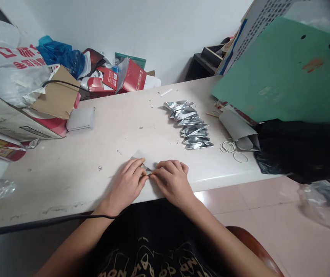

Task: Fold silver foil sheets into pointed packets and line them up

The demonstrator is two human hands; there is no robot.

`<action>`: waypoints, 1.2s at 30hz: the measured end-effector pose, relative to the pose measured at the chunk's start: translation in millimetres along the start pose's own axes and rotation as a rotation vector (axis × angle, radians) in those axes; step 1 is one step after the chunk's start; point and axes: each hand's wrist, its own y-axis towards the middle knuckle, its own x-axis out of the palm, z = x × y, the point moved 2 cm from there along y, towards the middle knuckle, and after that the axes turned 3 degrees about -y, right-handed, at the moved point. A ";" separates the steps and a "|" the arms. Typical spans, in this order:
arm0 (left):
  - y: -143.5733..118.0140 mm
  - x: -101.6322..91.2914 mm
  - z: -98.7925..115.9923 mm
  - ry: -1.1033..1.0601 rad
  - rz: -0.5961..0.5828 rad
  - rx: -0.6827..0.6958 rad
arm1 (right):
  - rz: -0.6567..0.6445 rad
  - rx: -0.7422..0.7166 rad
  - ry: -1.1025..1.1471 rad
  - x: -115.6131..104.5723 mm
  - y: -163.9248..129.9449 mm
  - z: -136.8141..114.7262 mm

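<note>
At the far left a cardboard box [15, 119] sits on the table [119, 127], with a grey pad [81, 118] just beside it and red cartons [124, 79] behind, against the wall. At the near edge the left hand [126, 184] lies curled, fingers pressing down on a small foil packet [140, 159] that shows only partly from under it. The right hand [172, 181] is curled too, its fingertips meeting the left's on the same packet. Farther right, a row of foil packets [190, 125] overlaps on the table, then rubber bands [234, 151] and a green board [283, 73].
</note>
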 end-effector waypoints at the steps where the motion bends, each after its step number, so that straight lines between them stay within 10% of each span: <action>1: 0.2 0.4 -0.4 -0.024 0.012 -0.019 | 0.008 0.007 0.024 -0.2 0.1 0.7; 19: 5.2 6.1 2.8 -0.109 0.087 -0.166 | 0.080 0.170 0.043 0.5 5.3 -2.5; 28: 7.8 9.4 4.2 -0.104 0.163 -0.215 | 0.230 -0.187 -0.084 -0.8 -8.9 -10.1; 36: 10.1 11.2 3.4 -0.058 0.176 -0.195 | 0.111 -0.174 -0.172 -4.4 -15.9 -11.3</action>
